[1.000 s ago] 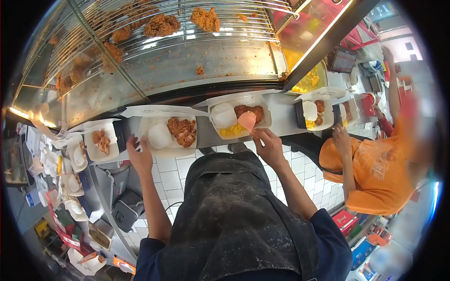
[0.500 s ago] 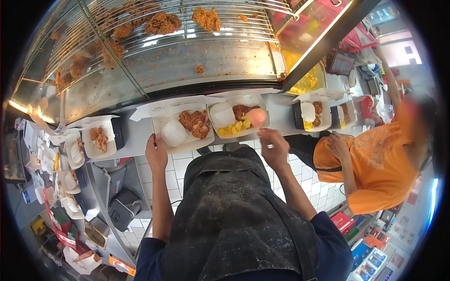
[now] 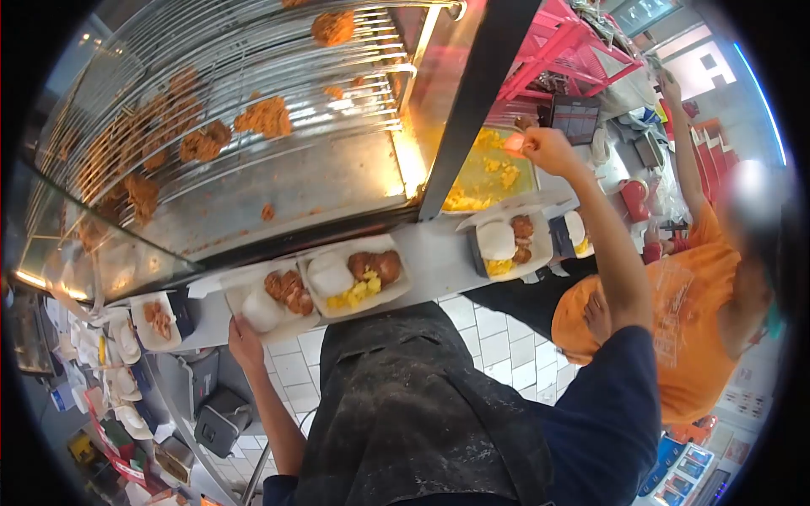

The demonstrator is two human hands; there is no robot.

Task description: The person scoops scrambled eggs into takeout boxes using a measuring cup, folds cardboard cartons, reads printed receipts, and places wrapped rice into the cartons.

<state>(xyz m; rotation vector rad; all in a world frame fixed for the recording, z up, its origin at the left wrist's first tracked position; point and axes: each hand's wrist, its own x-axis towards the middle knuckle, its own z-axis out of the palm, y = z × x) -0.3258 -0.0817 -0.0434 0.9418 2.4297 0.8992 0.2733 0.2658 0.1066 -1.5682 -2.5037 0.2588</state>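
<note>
My left hand (image 3: 246, 342) grips the near left corner of an open paper food box (image 3: 283, 327) holding a white mound, probably rice (image 3: 263, 309), and fried chicken (image 3: 289, 291). Touching it on the right is a second open box (image 3: 384, 297) with a white mound, fried chicken (image 3: 375, 266) and yellow egg-like pieces (image 3: 354, 292). My right hand (image 3: 548, 152) is raised at the far right, closed around a pink spoon (image 3: 514, 145). The spoon is over the back right edge of a metal tray (image 3: 527, 179) of yellow pieces (image 3: 494, 160); its bowl is partly hidden.
A glass-fronted warmer with wire racks (image 3: 337, 63) of fried chicken stands behind the counter (image 3: 434, 261). More filled boxes (image 3: 523, 261) sit on both sides. At right, a co-worker in an orange shirt (image 3: 666, 337) stands close to my right arm.
My right hand has carried the pink spoon from above the second box up and right to the tray. My left hand stays at the first box's corner. The view has swung right.
</note>
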